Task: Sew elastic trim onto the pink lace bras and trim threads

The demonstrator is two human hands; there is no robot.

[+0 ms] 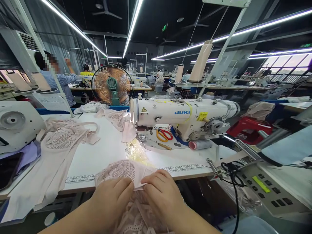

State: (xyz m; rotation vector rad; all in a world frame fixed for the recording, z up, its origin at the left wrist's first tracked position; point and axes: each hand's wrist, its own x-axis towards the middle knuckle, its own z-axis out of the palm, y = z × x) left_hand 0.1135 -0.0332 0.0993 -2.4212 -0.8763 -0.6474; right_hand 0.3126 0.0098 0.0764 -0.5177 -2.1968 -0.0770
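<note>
A pale pink lace garment piece (124, 172) lies over the table's front edge, in front of a white sewing machine (165, 112). My left hand (113, 198) grips its near edge, fingers curled on the fabric. Close beside it, my right hand (162, 190) pinches the plain band of the same piece, thumb hidden beneath. More pale lace fabric (138, 214) hangs below the edge, between my wrists. Beyond the piece, under the machine's lit needle area, is a patch of yellowish see-through material (136, 151).
Orange and red-handled scissors (164, 134), a wooden-handled tool (164, 146) and a thread spool (200, 144) lie by the machine. Pink garment pieces (60, 139) drape over the table's left side. A control box (273, 191) sits at right. Behind stand a fan (112, 84) and a person (63, 78).
</note>
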